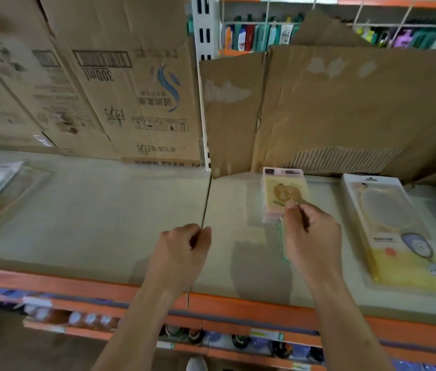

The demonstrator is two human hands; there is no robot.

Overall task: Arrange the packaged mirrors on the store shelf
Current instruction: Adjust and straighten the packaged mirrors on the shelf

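While L hand (182, 253) hangs curled, empty, R hand (310, 236) pinches pink mirror pkg (283, 191).

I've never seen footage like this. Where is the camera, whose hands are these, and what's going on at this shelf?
There is no machine here: a person wears a camera on the head, so this one picture looks down at their own hands. The right hand pinches a small pink-and-yellow mirror pack at the grey shelf. The left hand is curled and holds nothing. A larger packaged hand mirror lies flat to the right; cardboard boxes stand behind.
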